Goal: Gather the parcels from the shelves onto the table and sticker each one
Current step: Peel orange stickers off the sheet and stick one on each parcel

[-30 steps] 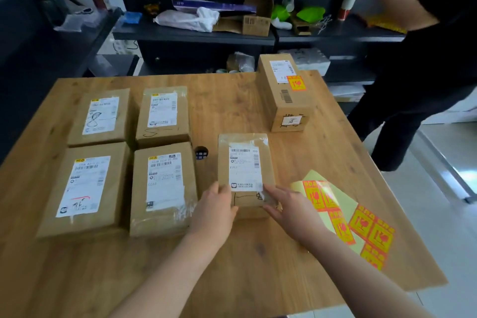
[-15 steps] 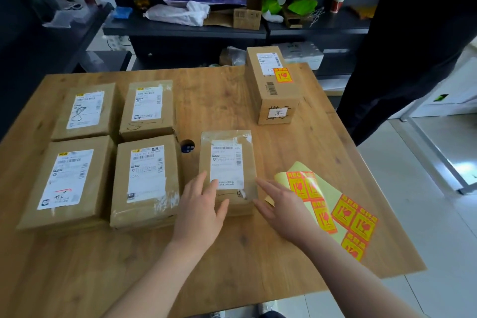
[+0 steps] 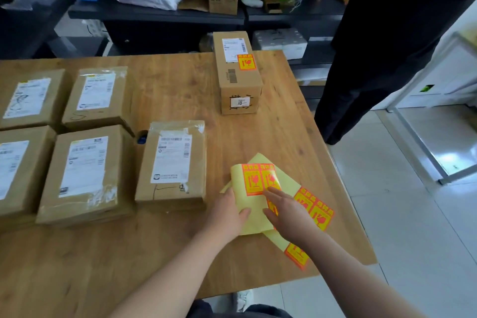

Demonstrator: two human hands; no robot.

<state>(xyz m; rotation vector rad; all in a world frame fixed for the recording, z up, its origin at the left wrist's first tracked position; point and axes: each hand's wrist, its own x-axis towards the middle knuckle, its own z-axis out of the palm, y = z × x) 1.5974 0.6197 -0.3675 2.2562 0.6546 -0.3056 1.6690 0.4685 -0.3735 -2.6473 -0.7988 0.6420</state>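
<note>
Several brown parcels with white labels lie on the wooden table (image 3: 165, 253); the nearest flat parcel (image 3: 173, 162) sits just left of my hands. A tall box (image 3: 236, 72) at the back carries an orange sticker. A yellow sticker sheet (image 3: 254, 188) with orange fragile stickers lies at the table's right. My left hand (image 3: 227, 210) grips the sheet's left edge, thumb on top, lifting it. My right hand (image 3: 289, 208) rests on the sheet with fingers straight, touching a sticker.
A person in dark clothes (image 3: 387, 46) stands at the table's far right corner by the dark shelves (image 3: 160, 14), which hold a white bag, an open carton and green items. The table's right edge (image 3: 343, 175) drops to a tiled floor.
Both hands left the flat parcel and moved right onto the sticker sheet. The left hand took hold of the sheet and raised its edge. The view shifted right.
</note>
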